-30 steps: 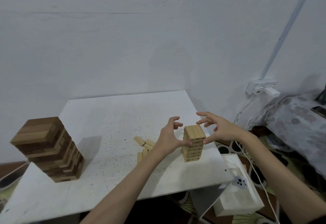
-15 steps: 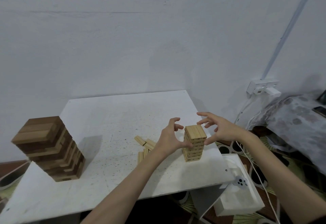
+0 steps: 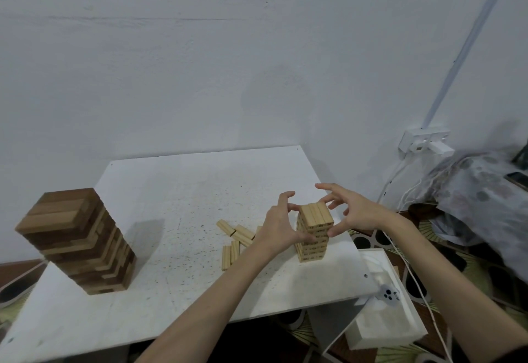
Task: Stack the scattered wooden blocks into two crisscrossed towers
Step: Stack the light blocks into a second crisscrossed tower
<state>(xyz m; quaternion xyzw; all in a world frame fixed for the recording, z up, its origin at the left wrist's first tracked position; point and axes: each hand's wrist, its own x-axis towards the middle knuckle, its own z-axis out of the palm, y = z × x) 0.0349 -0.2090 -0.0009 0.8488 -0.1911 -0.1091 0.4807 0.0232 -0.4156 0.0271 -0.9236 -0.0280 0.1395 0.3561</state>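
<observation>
A small tower of light wooden blocks stands near the right edge of the white table. My left hand cups its left side, thumb against the tower's front, fingers curved above it. My right hand cups the right side, thumb touching the tower, fingers spread near the top. A larger tower of dark and light blocks stands at the table's left. Several loose light blocks lie left of the small tower, partly hidden by my left arm.
A white box sits on the floor below the table's right corner, with a small white device on it. A wall socket with cables hangs at right. A plastic-covered bundle lies at far right.
Both hands have stayed around the small tower; the right hand's fingers have closed in slightly toward its top. The towers have not moved.
</observation>
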